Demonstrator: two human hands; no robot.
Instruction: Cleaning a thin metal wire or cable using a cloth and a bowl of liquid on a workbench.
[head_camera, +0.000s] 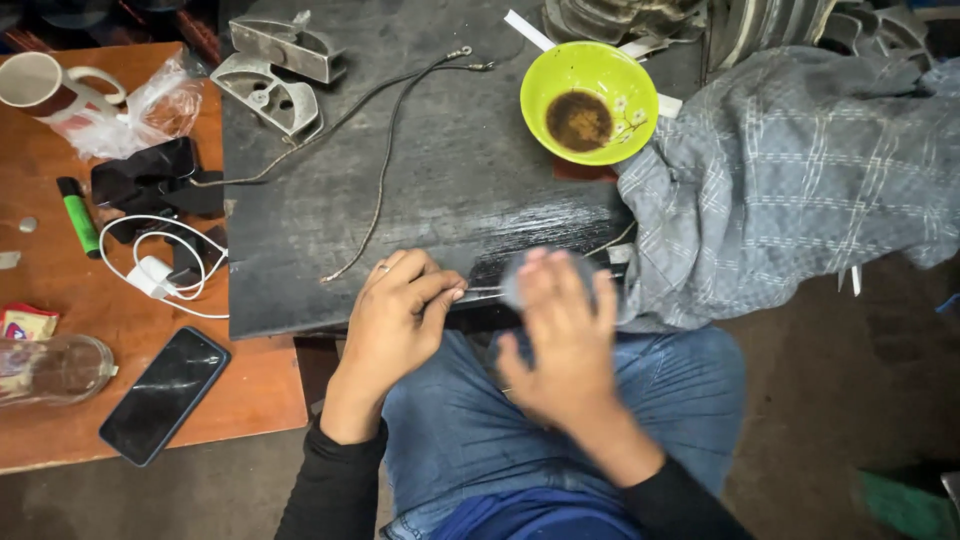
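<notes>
My left hand (400, 310) pinches a thin metal wire (483, 290) at the near edge of the dark worktop (440, 180). My right hand (562, 335) is blurred, fingers spread, and rests over a grey pad or cloth (513, 280) that wraps the wire. Both hands sit just above my lap in blue jeans. Two longer cables (385, 140) with metal ends lie across the dark worktop beyond my left hand.
A green bowl (590, 100) with brown residue stands at the back. A grey checked cloth (790, 180) lies on the right. Metal brackets (275, 70) sit back left. On the orange table (260, 390) are a phone (165, 393), charger (152, 275), green marker (77, 215), mug (45, 85), glass bottle (50, 368).
</notes>
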